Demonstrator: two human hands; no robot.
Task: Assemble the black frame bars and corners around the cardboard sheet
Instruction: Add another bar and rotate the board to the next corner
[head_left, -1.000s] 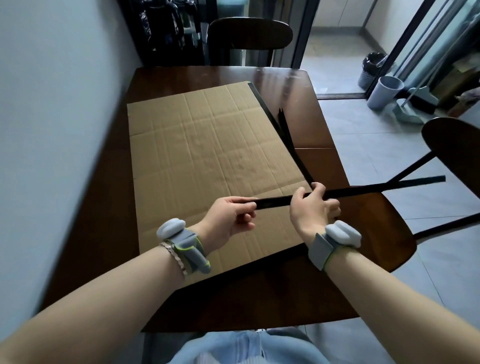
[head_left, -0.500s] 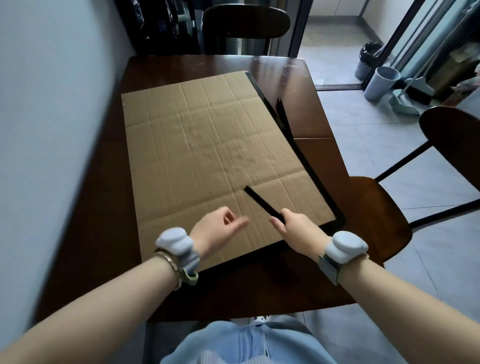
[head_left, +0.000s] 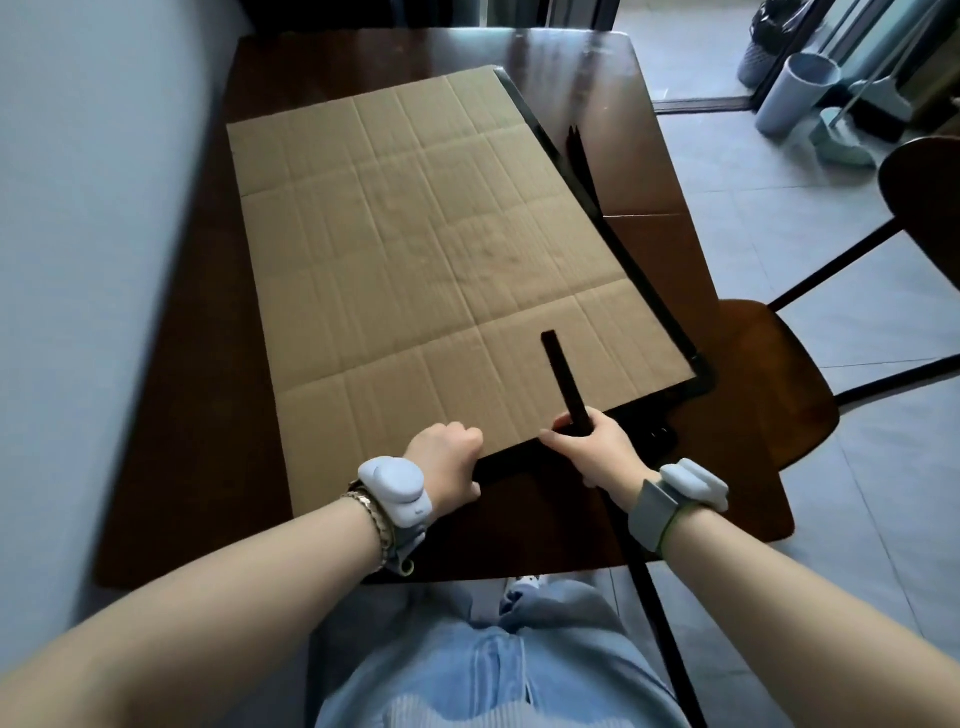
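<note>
A large brown cardboard sheet (head_left: 415, 249) lies flat on the dark wooden table (head_left: 197, 426). A black frame bar (head_left: 613, 239) runs along its right edge into a black corner piece (head_left: 701, 382); a further black bar lies along the near edge. My right hand (head_left: 592, 447) is shut on a long black frame bar (head_left: 563, 376). The bar's far end rests over the cardboard and its near end runs past my wrist, off the table's front edge. My left hand (head_left: 447, 465) grips the near edge of the cardboard, fingers curled over it.
Two loose black bars (head_left: 579, 156) lie on the table right of the sheet. A dark chair seat (head_left: 769, 374) stands at the right. A wall lies close on the left. A grey bin (head_left: 795, 93) and dustpan stand on the tiled floor, far right.
The bar was held crosswise in both hands; now only my right hand holds it, swung to point away from me. My left hand let go and took the cardboard's near edge.
</note>
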